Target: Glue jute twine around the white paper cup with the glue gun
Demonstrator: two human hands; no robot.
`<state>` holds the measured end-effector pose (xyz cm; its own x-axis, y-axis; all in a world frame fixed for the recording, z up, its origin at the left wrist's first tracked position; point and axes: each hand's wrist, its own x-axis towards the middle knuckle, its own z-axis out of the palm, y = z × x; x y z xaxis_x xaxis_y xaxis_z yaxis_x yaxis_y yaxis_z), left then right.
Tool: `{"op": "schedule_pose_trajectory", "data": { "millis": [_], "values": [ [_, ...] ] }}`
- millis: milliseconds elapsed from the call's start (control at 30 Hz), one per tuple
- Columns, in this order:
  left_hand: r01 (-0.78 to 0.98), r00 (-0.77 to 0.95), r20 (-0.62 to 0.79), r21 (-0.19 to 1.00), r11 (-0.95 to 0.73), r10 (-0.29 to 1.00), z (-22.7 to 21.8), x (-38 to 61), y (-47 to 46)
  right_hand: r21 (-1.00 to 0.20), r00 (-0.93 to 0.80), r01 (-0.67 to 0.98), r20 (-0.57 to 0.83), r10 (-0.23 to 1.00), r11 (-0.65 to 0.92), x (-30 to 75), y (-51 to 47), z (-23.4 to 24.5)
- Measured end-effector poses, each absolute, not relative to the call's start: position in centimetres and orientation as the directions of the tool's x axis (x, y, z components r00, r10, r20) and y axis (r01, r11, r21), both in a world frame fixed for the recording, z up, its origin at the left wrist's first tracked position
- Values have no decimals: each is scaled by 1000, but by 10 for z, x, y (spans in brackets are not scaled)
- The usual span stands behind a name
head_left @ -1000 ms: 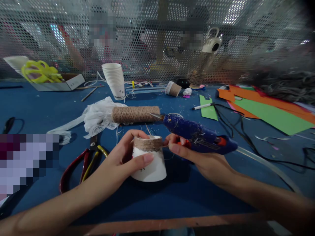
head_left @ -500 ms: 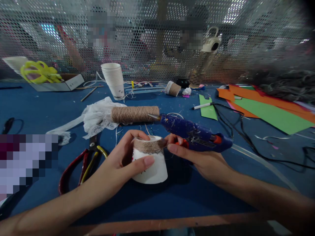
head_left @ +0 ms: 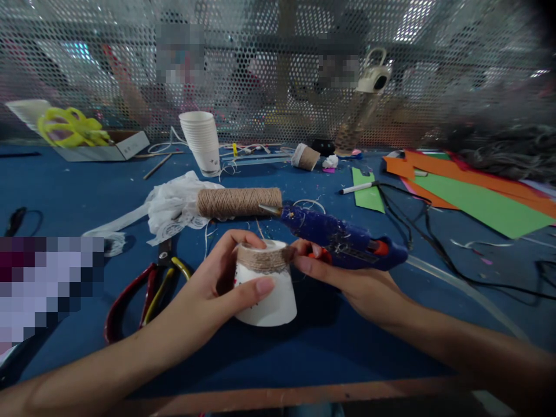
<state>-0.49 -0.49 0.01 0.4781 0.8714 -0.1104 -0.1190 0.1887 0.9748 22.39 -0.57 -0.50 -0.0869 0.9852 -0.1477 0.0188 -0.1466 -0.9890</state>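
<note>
My left hand (head_left: 230,278) is closed around a white paper cup (head_left: 273,301) that is upside down, its thumb across the front. Brown twine (head_left: 263,259) circles the upper part of the cup in several rows. In my right hand (head_left: 343,278) is a blue hot glue gun (head_left: 339,234) with an orange trigger, its metal tip pointing left above the cup. The thumb and fingertips of that hand reach the twine at the cup's right side; whether they pinch a loose end is hard to make out. Behind the cup lies a spool of twine (head_left: 238,201).
White lace (head_left: 171,202) lies left of the spool, with red-and-yellow-handled scissors (head_left: 150,295) nearer me. Stacked paper cups (head_left: 200,142) and a small twine-wrapped cup (head_left: 305,157) stand farther back. Coloured sheets (head_left: 478,197) and a black cord (head_left: 443,249) are at the right, before a perforated metal screen (head_left: 269,69).
The glue gun has shifted and tilted very slightly, its tip a touch higher and its rear a little left. Both hands keep almost the same position.
</note>
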Motion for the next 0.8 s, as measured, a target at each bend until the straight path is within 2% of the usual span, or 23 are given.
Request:
{"op": "schedule_pose_trajectory", "data": {
  "millis": [533,800],
  "values": [
    [-90,454,-90,985,146,886,0,-4,-7,-991,-79,78,-113,990,-107,222,-7,1],
    [-79,455,-95,986,146,886,1,-4,-7,-985,-99,96,-152,983,-143,223,-8,2]
  ]
}}
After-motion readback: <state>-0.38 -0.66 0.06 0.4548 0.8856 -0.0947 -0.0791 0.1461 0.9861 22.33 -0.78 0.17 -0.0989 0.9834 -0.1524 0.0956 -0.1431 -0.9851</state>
